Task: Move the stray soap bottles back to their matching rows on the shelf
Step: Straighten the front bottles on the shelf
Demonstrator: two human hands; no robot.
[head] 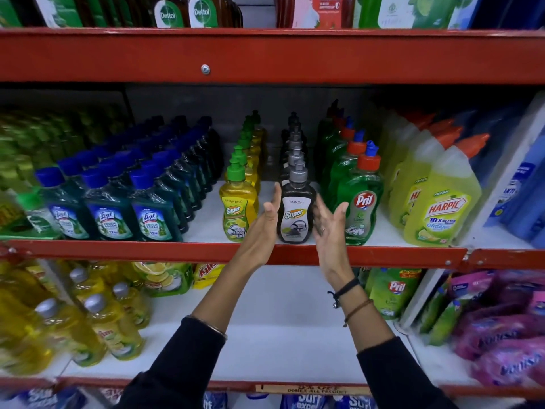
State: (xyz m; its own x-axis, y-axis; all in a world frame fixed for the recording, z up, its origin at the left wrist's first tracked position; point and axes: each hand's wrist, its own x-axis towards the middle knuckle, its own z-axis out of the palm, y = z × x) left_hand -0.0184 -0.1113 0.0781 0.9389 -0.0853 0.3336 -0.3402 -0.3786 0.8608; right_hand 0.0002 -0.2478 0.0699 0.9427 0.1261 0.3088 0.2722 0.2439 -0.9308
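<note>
A dark grey Super soap bottle (295, 212) with a silver cap stands upright at the front of a row of like grey bottles (295, 143) on the middle shelf (206, 252). My left hand (267, 222) is just left of it and my right hand (328, 222) just right of it. Both palms face the bottle with fingers spread, holding nothing. Left of my left hand stands a yellow Super bottle (237, 208) with a green cap, heading its own yellow row (250, 140).
Green Pril bottles (358, 208) stand close on the right, then yellow Harpic bottles (439, 208). Blue-capped Lizol bottles (112, 211) fill the left. Red shelf rails (265, 54) run above and below. The lower shelf holds yellow bottles (112, 326), Pril pouches (392, 290) and pink packs (501, 335).
</note>
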